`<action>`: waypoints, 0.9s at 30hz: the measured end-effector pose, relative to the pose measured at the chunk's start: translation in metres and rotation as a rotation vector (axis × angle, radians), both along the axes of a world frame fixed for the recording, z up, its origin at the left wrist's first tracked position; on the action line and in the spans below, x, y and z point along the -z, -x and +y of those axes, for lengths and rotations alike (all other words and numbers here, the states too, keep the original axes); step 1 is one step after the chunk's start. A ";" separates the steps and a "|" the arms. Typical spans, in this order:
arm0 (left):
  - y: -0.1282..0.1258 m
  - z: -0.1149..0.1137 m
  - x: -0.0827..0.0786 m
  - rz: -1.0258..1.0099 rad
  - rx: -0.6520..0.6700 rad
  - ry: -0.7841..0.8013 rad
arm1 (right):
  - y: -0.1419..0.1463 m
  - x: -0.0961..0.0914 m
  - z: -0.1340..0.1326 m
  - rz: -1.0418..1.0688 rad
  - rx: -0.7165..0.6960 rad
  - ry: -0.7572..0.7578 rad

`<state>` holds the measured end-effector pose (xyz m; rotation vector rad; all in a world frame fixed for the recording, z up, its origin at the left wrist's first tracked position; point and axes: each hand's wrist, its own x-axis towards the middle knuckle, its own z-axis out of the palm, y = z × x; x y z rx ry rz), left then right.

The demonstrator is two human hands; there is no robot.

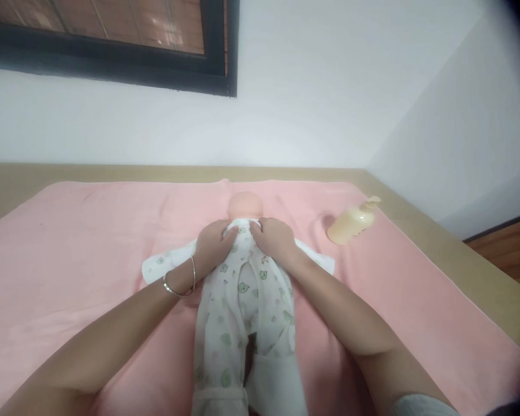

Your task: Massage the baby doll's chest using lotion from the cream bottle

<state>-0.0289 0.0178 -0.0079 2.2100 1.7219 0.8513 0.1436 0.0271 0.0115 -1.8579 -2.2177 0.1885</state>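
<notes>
A baby doll (245,205) with a smooth bald head lies stretched out on a pink sheet, its feet toward me. It wears a white suit (241,286) printed with small green bears and leaves, and both sleeves spread out to the sides. No face shows on its head. My left hand (214,245), with a silver bangle at the wrist, is wrapped around one side of the doll's upper body. On the other side my right hand (276,240) holds it in the same way. Both thumbs press near the collar, while the other fingers are mostly hidden.
A yellowish feeding bottle (354,222) lies on its side on the pink sheet (91,242), right of the doll. Beneath the sheet, a beige surface (420,231) shows at the edges. White walls (307,86) rise behind and at right, with a dark-framed window (112,52) upper left.
</notes>
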 end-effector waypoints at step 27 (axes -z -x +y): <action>0.011 -0.007 0.013 -0.411 -0.040 -0.149 | 0.008 -0.003 -0.014 0.131 -0.763 -0.304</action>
